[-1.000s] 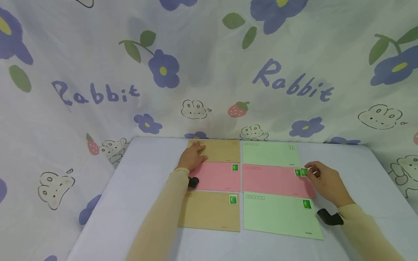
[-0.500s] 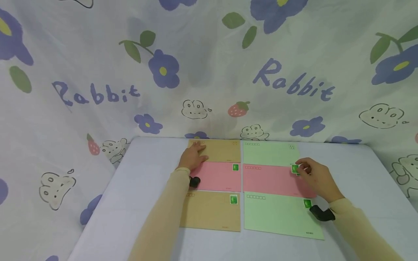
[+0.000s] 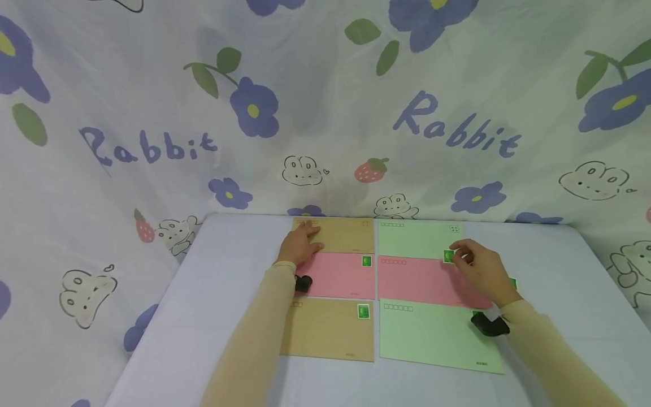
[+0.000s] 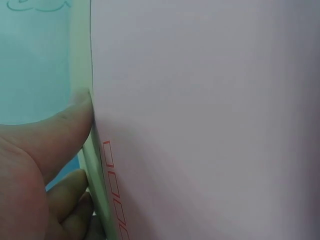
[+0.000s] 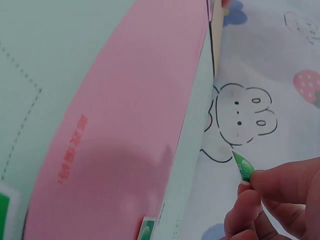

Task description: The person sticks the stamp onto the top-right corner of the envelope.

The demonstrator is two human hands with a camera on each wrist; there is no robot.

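My right hand (image 3: 483, 272) pinches a small green postage stamp (image 3: 448, 256) between thumb and forefinger, over the border of the back green envelope (image 3: 417, 240) and the right pink envelope (image 3: 419, 280). In the right wrist view the stamp (image 5: 243, 166) tilts up from the fingertips, and another stamp (image 5: 146, 228) lies on the pink envelope. My left hand (image 3: 296, 247) rests with fingers spread on the left end of the back brown envelope (image 3: 343, 237). Its thumb (image 4: 62, 132) lies along the border with the left pink envelope (image 3: 338, 277).
The front brown envelope (image 3: 328, 333) and front green envelope (image 3: 432, 336) complete two columns on the white table (image 3: 203, 294). Stamps sit on the left pink and front envelopes. One more green stamp (image 3: 512, 282) shows past the right wrist. A patterned curtain (image 3: 315, 113) hangs behind.
My right hand has carried the pinched stamp left and away from me, from the right pink envelope's corner toward the back green envelope. The left hand stays put.
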